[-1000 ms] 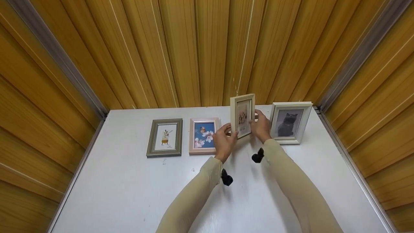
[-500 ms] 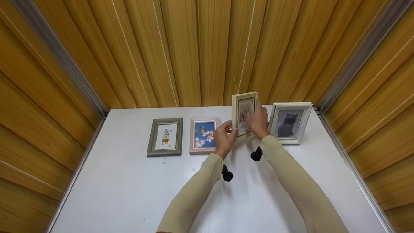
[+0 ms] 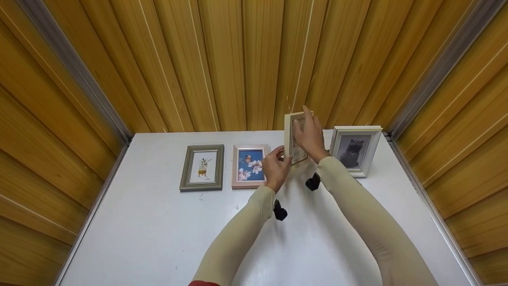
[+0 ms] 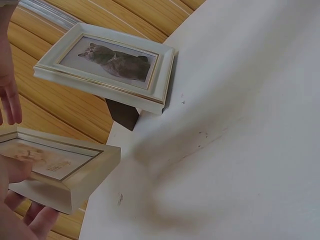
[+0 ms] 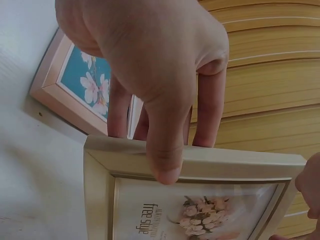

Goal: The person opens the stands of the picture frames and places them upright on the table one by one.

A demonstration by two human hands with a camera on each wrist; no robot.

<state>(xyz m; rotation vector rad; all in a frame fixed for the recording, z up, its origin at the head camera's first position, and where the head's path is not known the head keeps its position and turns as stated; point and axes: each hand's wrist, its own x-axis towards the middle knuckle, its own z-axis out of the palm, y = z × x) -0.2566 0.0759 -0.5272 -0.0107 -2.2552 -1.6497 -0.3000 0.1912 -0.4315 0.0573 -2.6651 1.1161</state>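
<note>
A cream picture frame (image 3: pixel 288 137) with a bouquet print is held raised and turned at an angle near the table's far edge. My left hand (image 3: pixel 275 165) grips its left edge, thumb (image 5: pixel 165 160) on the front and fingers behind, as the right wrist view shows. My right hand (image 3: pixel 310 137) is in front of the frame's face, fingers extended towards its upper edge and covering much of the print. In the left wrist view, the right hand's fingers (image 4: pixel 11 102) hover just off the cream frame (image 4: pixel 80 175).
A white cat-picture frame (image 3: pixel 354 174) stands upright at right, its dark prop leg (image 4: pixel 122 115) behind. To the left are a pink frame (image 3: pixel 248 186) with a bird and blossoms and a green-grey frame (image 3: pixel 201 188). Wood-look panels (image 3: pixel 222 67) rise behind the white table (image 3: pixel 158 230).
My right hand has let go of the cream frame's right edge and moved left and up across its front, fingers straightening. The left hand keeps its grip; the frame barely shifts.
</note>
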